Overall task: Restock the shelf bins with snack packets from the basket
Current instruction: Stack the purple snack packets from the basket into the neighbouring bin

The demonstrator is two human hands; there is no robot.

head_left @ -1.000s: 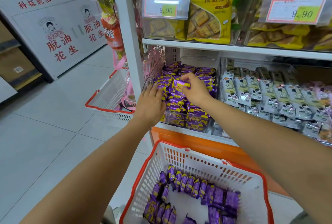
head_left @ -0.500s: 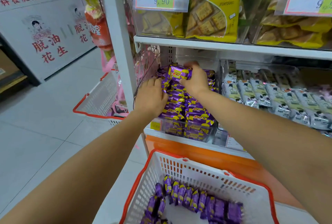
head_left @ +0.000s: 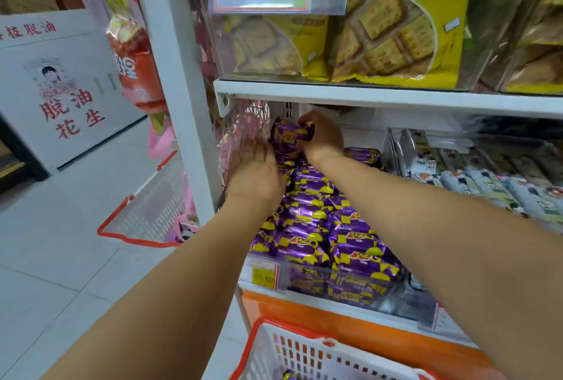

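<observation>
The right hand [head_left: 323, 139] has carried the purple packet [head_left: 291, 135] it pinches up to the back of the bin [head_left: 341, 283], just under the upper shelf [head_left: 380, 97], while the left hand [head_left: 256, 177], fingers straight, steadies the pile [head_left: 323, 221], so placement looks near

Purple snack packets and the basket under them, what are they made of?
The purple packets look like thin plastic or foil film: they are shiny and crinkled, with bright glints. The basket looks like hard moulded plastic, with dull white slotted walls and a smooth orange rim.
</observation>
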